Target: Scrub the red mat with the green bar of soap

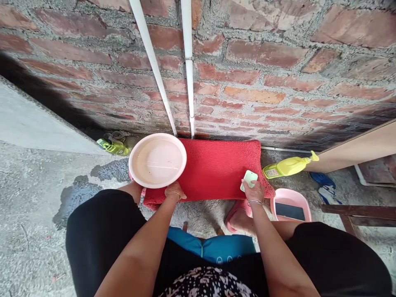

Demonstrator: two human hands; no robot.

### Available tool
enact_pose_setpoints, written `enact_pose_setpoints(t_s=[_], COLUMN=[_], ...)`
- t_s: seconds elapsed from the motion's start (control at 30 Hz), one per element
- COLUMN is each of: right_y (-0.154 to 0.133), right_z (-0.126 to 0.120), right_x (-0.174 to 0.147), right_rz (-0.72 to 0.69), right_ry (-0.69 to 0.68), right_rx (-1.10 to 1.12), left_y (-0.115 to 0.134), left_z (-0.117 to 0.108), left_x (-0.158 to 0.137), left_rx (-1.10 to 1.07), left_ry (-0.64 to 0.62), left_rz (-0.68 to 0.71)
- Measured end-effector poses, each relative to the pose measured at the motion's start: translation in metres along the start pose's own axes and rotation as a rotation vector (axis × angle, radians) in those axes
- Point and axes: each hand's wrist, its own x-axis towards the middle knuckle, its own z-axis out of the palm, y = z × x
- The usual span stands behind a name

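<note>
Mat (213, 167) lies crosswise, long axis running left to right, basin (161, 184) on its left end. Right hand (256, 192) clasps the green block (248, 177) at the mat's right end; left hand (175, 190), well apart and nearer the basin, touches the mat's near edge, grip unclear.

"Where do we see the basin (157, 161)?"
"At the left end of the mat (216, 165), before the brick wall (241, 95)."
"And right of the mat?"
"We have a spray bottle (287, 166), with the tub (291, 196) nearer us."
</note>
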Motion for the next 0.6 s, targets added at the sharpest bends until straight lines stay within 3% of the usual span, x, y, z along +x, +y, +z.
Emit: enact_pose_setpoints(t_s=[0.1,0.33,0.47,0.6], right_y=[-0.011,-0.017,-0.049,-0.109], right_z=[0.004,0.002,0.020,0.054], right_x=[-0.007,-0.004,-0.023,-0.072], right_rz=[0.049,0.013,-0.300,-0.739], right_ry=[-0.021,-0.008,-0.035,-0.270], right_rx=[-0.028,-0.072,-0.027,-0.124], left_y=[0.000,-0.002,-0.003,-0.003], left_z=[0.002,0.010,0.011,0.010], left_x=[0.003,0.009,0.009,0.007], left_rx=[0.002,-0.029,-0.053,-0.118], left_ry=[-0.005,-0.006,-0.021,-0.023], left_rz=[-0.006,-0.018,0.003,-0.014])
